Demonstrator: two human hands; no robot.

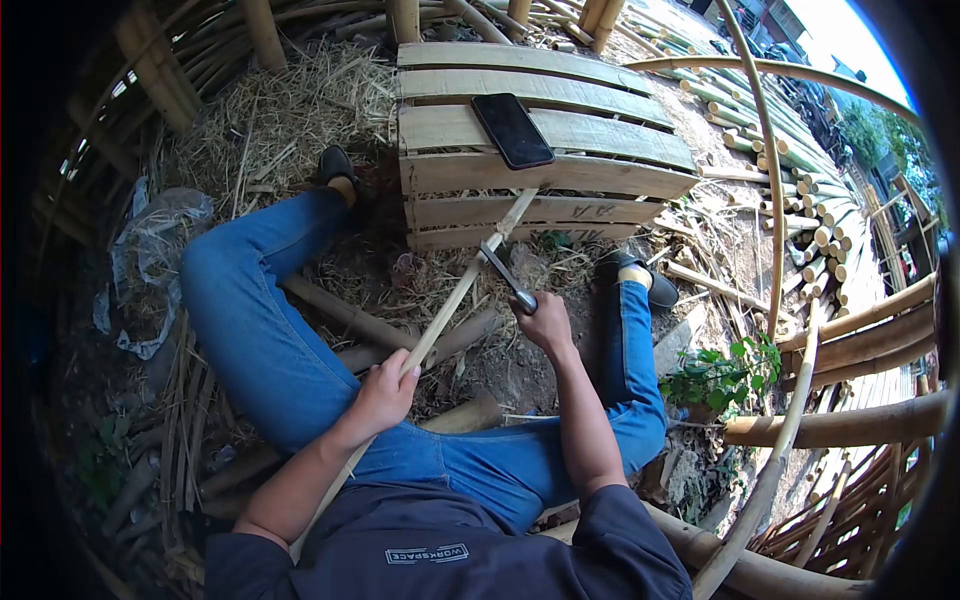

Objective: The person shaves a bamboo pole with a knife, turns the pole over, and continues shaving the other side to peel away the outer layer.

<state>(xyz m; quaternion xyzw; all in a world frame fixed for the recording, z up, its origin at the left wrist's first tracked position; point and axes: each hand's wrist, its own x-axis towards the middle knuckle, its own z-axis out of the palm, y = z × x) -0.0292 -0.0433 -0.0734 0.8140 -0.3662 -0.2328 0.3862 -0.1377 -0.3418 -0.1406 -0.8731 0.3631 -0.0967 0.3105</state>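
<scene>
A long pale bamboo strip [450,304] runs slantwise from beside my body up to the front of a wooden crate [540,172]. My left hand [387,392] is wrapped round the strip above my lap. In my right hand [545,322] is the handle of a knife [510,277], whose blade lies against the strip near its far end, just below the crate. The knife's handle is partly hidden by my fingers. A black phone [512,130] lies on the crate's slats.
Straw [290,120] and a clear plastic bag [150,260] lie at the left. Cut bamboo poles [822,235] are stacked at the right. Thick bamboo rails [840,430] cross the lower right, near a green plant [722,376]. Bamboo pieces [345,312] lie between my legs.
</scene>
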